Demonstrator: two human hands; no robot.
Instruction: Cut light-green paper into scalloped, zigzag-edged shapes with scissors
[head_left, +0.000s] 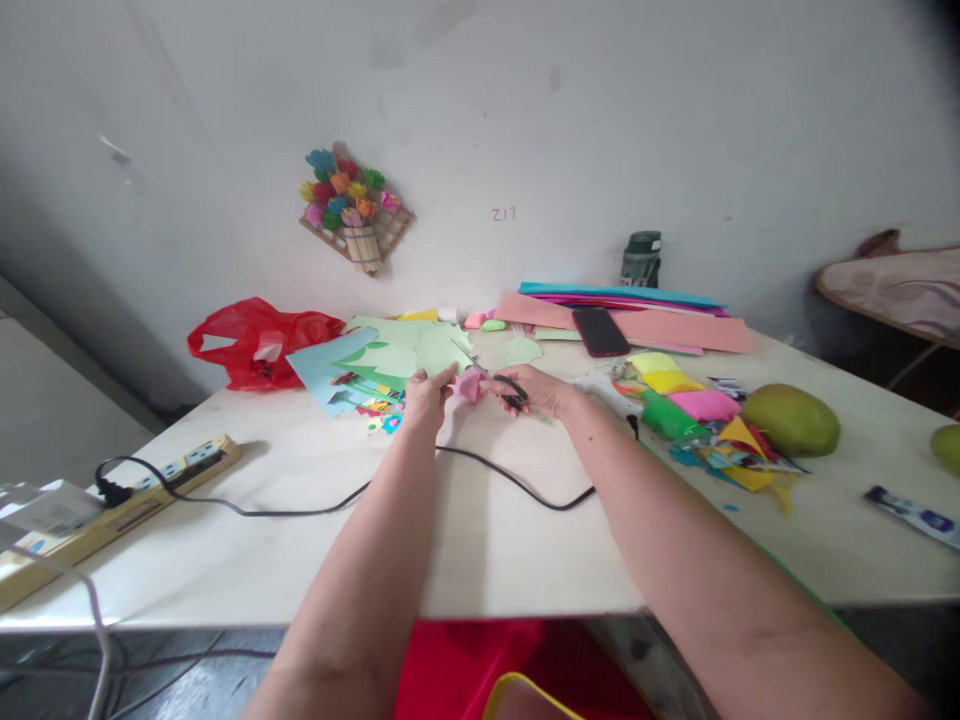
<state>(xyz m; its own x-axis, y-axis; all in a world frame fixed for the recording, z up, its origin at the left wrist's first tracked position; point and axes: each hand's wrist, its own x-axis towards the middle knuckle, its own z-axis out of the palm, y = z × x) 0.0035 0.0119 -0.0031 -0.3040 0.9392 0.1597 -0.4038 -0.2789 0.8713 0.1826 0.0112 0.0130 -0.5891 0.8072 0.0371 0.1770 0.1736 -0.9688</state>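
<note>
My right hand (536, 390) is closed round the black handles of a pair of scissors (513, 391). Their blades point up and left, to the edge of a pale green paper sheet (431, 343). My left hand (430, 397) pinches the lower edge of that sheet between thumb and fingers. A small pink piece (469, 385) sits between my hands; whether either hand touches it I cannot tell. Left of my left hand are a light blue sheet (315, 370) and small cut paper flowers (390, 424).
A red plastic bag (255, 345) lies at the back left, a power strip (172, 480) at the left edge. A black cable (517, 484) crosses the table. Behind my right hand are a phone (600, 332) and stacked coloured paper (675, 328). Coloured packets (675, 415) and a green fruit (791, 419) lie right.
</note>
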